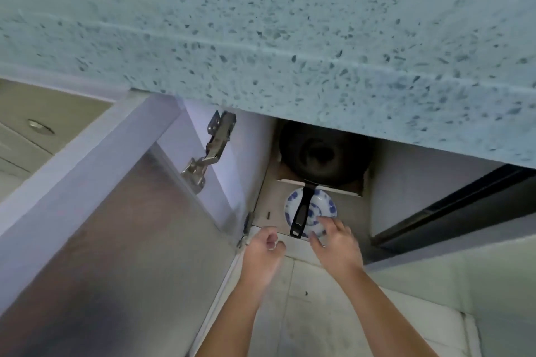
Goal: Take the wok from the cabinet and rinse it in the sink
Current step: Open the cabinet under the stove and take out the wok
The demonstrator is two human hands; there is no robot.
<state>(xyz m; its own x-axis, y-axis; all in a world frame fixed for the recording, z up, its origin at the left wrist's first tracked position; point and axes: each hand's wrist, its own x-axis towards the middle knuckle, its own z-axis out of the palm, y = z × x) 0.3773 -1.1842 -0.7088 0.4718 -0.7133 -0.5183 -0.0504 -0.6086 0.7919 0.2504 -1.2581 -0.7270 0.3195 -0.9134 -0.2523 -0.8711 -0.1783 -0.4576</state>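
A black wok (pixel 322 153) sits deep in the open cabinet under the speckled countertop, its rim partly hidden by the counter edge. Its black handle (pixel 301 211) points toward me and lies over a blue-and-white plate (pixel 326 204) on the cabinet floor. My right hand (pixel 336 243) reaches in with fingers spread, its fingertips at the near edge of the plate just right of the handle's end. My left hand (pixel 265 255) hovers at the cabinet's front edge, left of the handle, fingers loosely curled and holding nothing.
The cabinet door (pixel 95 226) stands swung open on the left, with metal hinges (pixel 208 151). The speckled countertop (pixel 290 38) overhangs the cabinet. A dark appliance front (pixel 452 206) stands to the right. Pale floor tiles (pixel 313 313) lie below my arms.
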